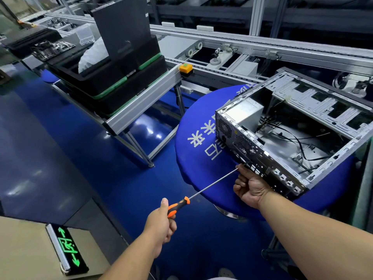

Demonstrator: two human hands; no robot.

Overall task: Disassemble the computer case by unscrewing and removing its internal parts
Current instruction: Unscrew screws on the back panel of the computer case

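Computer case (290, 126): one, lay open on the round blue table (193, 158).
Screwdriver (201, 194): one, tip at the case's rear panel.
Left hand (161, 223): gripped the screwdriver handle.
Right hand (250, 184): curled against the rear panel; its hold unclear.

Glossy blue floor (66, 142) w/ bright light reflections. Round blue table (203, 126) w/ white lettering at center-right. Aluminium conveyor line (262, 47) crosses the back; yellow button box (185, 68) on its frame. Stacked black trays (113, 77) sit on a metal rack at left. Lit green exit sign (67, 248) low at bottom left.
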